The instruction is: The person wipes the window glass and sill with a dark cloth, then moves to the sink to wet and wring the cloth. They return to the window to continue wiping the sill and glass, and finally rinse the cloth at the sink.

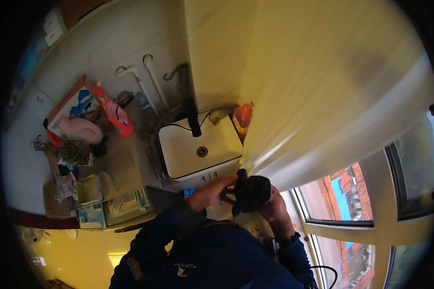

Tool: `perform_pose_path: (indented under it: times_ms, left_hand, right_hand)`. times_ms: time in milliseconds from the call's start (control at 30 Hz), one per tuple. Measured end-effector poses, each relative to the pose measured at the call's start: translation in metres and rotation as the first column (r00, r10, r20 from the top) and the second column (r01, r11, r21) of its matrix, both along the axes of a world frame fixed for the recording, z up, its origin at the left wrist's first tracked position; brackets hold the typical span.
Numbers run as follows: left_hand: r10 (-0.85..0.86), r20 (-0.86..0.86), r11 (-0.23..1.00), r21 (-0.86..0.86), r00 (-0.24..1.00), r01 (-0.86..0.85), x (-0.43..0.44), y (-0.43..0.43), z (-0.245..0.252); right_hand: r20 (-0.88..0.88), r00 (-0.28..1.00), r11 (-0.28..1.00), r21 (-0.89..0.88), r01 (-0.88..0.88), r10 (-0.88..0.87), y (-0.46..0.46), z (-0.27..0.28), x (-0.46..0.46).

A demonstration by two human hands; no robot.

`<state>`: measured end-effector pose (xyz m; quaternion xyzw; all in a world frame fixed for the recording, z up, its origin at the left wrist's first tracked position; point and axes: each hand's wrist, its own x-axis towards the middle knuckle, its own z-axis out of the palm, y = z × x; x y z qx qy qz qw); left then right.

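Observation:
Close in front of my chest, a black cloth item [252,193] is held up between both hands. My left hand [213,191] grips its left side, with the fingers partly behind the cloth. On its right side my right hand [276,207] holds it too, the fingertips hidden by the cloth; a dark band is on that wrist. A pale, sheer curtain [311,119] hangs from the upper right and narrows to a gathered point just above the black cloth. Whether a hand touches the curtain, I cannot tell.
Beyond my hands is a white rectangular sink [181,162] with a black faucet [193,124]. An orange bottle [242,115] stands at its right corner. The left counter holds a pink jug [81,130], a red detergent pouch [115,115], a small plant [73,153] and boxes. Windows [338,195] are at right.

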<state>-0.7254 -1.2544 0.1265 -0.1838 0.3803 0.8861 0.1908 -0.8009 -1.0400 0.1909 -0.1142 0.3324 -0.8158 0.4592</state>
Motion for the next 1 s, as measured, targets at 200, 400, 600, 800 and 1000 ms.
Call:
perform_pose_path:
  times_ms: [200,400,600,800,1000]
  left_hand:
    - [0.18,-0.101,0.742,0.667,0.979,-0.068,0.011,-0.05,-0.031]
    - [0.665,0.083,0.576,0.576,0.742,-0.58,-0.009,-0.092,-0.071]
    - [0.771,0.049,0.512,0.545,0.635,-0.664,-0.016,-0.115,-0.102]
    - [0.838,0.072,0.478,0.38,0.54,-0.792,-0.023,-0.139,-0.126]
    - [0.799,0.045,0.551,0.343,0.599,-0.761,-0.04,-0.163,-0.147]
  right_hand:
    - [-0.055,0.998,0.972,0.232,0.027,-0.015,-0.127,-0.029,-0.018]
    - [-0.646,0.641,0.731,0.656,0.189,0.415,-0.163,-0.093,-0.034]
    - [-0.788,0.442,0.739,0.587,0.329,0.429,-0.185,-0.111,-0.073]
    - [-0.487,0.846,0.833,0.544,0.1,0.216,-0.248,-0.089,-0.129]
    - [-0.185,0.966,0.844,0.533,-0.058,0.183,-0.316,-0.076,-0.155]
